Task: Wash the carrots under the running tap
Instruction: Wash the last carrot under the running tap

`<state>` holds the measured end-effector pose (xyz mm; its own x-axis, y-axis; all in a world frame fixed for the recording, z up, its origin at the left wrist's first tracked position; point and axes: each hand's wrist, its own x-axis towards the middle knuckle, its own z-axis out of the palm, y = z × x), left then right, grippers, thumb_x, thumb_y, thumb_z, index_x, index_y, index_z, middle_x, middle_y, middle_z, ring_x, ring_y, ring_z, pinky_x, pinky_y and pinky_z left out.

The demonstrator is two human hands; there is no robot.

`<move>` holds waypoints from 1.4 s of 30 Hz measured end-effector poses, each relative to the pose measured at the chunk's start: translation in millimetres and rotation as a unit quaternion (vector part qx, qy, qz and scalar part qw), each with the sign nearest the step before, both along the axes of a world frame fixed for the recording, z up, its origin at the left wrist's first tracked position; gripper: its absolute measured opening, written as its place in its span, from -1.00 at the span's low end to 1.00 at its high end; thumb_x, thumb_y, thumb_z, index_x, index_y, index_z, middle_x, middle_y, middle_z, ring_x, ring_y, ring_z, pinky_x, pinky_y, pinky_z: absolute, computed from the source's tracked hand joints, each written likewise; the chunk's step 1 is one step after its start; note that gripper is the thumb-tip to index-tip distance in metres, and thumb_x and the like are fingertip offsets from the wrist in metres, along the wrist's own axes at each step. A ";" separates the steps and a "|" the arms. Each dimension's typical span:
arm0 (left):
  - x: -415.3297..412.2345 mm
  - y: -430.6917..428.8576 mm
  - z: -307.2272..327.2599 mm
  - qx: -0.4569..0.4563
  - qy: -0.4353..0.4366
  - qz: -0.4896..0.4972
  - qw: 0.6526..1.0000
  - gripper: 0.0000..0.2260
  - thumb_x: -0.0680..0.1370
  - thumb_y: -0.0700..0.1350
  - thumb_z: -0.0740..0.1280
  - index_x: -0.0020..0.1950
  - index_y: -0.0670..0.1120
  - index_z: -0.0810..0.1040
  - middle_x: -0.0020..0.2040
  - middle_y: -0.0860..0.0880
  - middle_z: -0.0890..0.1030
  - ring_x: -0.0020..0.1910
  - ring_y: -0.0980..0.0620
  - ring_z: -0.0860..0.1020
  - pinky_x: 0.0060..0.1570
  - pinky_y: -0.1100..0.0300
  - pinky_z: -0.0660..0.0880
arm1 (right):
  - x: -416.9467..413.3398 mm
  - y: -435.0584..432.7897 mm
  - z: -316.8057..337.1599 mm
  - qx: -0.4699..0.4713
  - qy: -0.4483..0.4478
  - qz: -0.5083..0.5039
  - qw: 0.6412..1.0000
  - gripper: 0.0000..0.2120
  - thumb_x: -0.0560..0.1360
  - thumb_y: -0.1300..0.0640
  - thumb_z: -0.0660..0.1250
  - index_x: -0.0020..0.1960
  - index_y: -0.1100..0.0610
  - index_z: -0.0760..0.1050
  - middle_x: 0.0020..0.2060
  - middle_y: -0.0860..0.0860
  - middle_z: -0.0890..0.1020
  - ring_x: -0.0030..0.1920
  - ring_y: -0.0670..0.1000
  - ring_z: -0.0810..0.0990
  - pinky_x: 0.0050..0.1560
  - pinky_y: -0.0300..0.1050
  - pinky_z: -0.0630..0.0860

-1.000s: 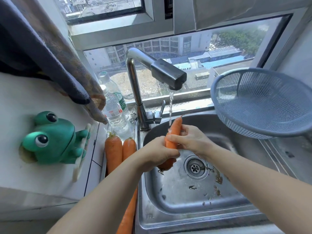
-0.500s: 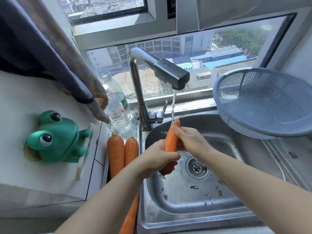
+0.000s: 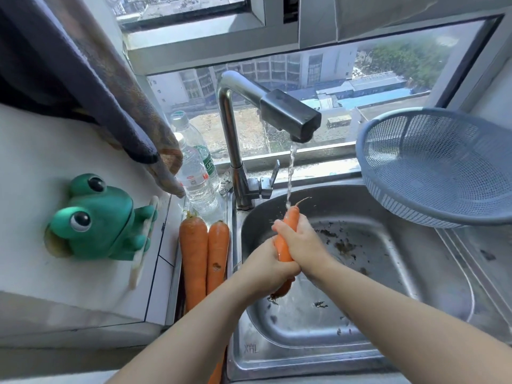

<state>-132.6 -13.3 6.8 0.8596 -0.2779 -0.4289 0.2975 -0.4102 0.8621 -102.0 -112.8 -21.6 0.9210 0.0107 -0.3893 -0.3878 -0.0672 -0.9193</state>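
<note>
Left hand [image 3: 265, 266] and right hand [image 3: 303, 243] are clenching fingers [image 3: 279, 227] around the carrot [image 3: 285, 242] over the sink [image 3: 279, 356], under the tap stream [image 3: 290, 176]. Stiff but wet, it is likely getting slippery; the thick end is offering firmer hold

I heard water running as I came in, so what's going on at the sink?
A person is washing a carrot over the steel sink. The left hand grips its lower part, the right hand its middle, and the stream from the tap lands near its tip. Two more carrots lie left of the sink; a blue colander sits on the right.
</note>
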 end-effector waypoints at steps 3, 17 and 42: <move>-4.8 8.7 -1.3 0.002 0.011 0.005 1.000 -0.80 0.38 -0.25 0.33 -0.01 -0.17 0.48 -0.33 -0.11 0.50 -0.35 -0.01 0.44 -0.29 0.11 0.39 | -4.0 12.2 -4.3 0.024 0.008 -0.016 1.000 -0.56 0.56 -0.02 0.26 0.38 0.07 0.31 0.21 0.10 0.54 0.20 0.07 0.54 0.29 0.12 0.45; -16.2 28.9 -5.7 -0.129 0.199 0.031 0.971 -0.81 0.49 -0.27 0.37 0.04 -0.13 0.44 -0.16 -0.11 0.49 -0.23 0.01 0.56 -0.08 0.05 0.54 | -7.5 -7.7 15.7 0.336 0.141 -0.039 0.930 -0.81 0.66 0.18 0.08 0.20 0.22 0.39 -0.02 0.19 0.55 -0.08 0.12 0.59 -0.04 0.05 0.54; -13.9 32.8 8.0 -0.019 0.152 -0.023 0.988 -0.81 0.50 -0.23 0.36 0.04 -0.07 0.41 -0.15 -0.10 0.53 -0.29 0.07 0.56 -0.31 0.24 0.53 | 6.5 -33.5 13.5 0.230 0.132 0.102 0.959 -0.81 0.60 0.26 0.21 0.19 0.27 0.43 0.07 0.26 0.62 0.12 0.20 0.61 0.20 0.16 0.52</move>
<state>-146.5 19.5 14.8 0.6791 -0.3345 -0.6534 0.5263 -0.3986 0.7511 -95.5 -146.3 -8.0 0.7519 0.4063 -0.5192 -0.6324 0.2219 -0.7422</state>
